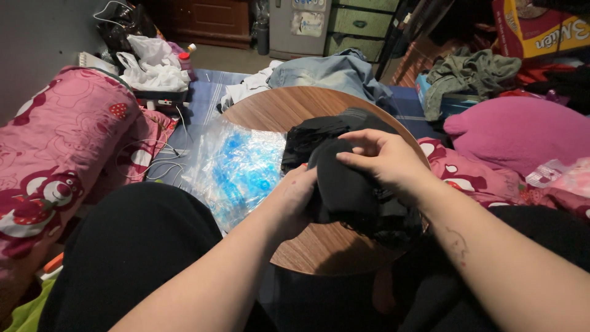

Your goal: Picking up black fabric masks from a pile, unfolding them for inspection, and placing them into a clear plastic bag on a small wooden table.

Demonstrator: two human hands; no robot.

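Both hands work a black garment [344, 184] above the round wooden surface [276, 110]. The left hand [298, 200] is tucked into the cloth from below, fingers closed in its folds. The right hand [384, 160] pinches the top edge between thumb and fingertips. More dark clothing [319, 132] lies piled just behind on the surface. A clear plastic bag with blue print [236, 169] lies to the left, overlapping the surface's edge, beside a pink printed blanket [61, 147]

Dim indoor light, deep shadows below, perhaps slight wide-angle edge distortion.
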